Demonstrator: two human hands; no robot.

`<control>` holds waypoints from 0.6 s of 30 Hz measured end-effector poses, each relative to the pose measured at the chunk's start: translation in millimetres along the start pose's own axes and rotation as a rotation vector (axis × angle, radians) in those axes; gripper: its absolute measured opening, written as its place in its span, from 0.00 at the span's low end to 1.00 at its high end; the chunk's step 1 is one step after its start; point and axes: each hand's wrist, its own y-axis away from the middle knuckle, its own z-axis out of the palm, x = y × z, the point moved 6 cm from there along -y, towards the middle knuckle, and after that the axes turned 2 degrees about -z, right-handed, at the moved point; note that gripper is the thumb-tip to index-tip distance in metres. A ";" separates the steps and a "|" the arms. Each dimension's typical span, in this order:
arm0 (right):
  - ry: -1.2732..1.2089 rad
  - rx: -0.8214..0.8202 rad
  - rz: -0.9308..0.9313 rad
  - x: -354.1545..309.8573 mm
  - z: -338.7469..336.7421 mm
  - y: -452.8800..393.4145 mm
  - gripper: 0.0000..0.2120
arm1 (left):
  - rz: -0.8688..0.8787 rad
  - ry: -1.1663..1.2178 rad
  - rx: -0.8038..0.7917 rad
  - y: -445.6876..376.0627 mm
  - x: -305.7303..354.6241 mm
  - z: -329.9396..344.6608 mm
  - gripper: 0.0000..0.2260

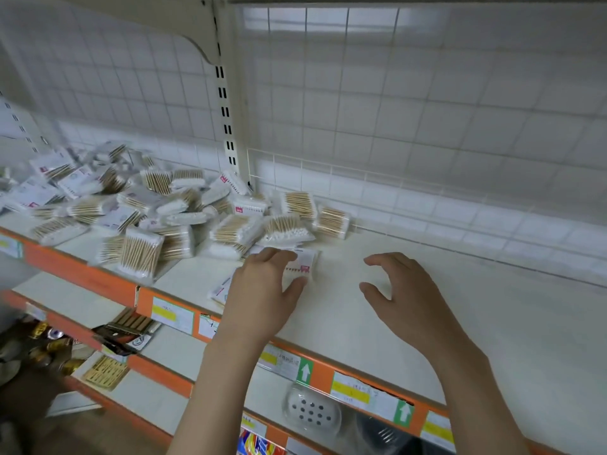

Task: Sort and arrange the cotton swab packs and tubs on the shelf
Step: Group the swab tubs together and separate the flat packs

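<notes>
A loose heap of cotton swab packs (138, 208) covers the left half of the white shelf (460, 307); most are clear bags of wooden-stick swabs, some with white printed labels. My left hand (266, 290) grips a flat white pack with a red logo (303, 262) lying on the shelf at the heap's right edge, fingers over its top and thumb under its near side. Another white pack (219, 290) pokes out from under that wrist. My right hand (399, 290) hovers just right of it, fingers curled apart, holding nothing.
The shelf's orange front rail (322, 372) carries price labels and green arrow tags. A white wire-grid back panel (394, 126) and a slotted upright (225, 110) stand behind. Lower shelves hold brown comb-like items (128, 326), a clear perforated dish (310, 408) and gold-wrapped goods (42, 343).
</notes>
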 end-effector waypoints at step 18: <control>0.065 -0.020 0.100 11.8 43.4 -98.5 0.23 | 0.047 -0.095 -0.024 -104.0 -56.8 -30.0 0.16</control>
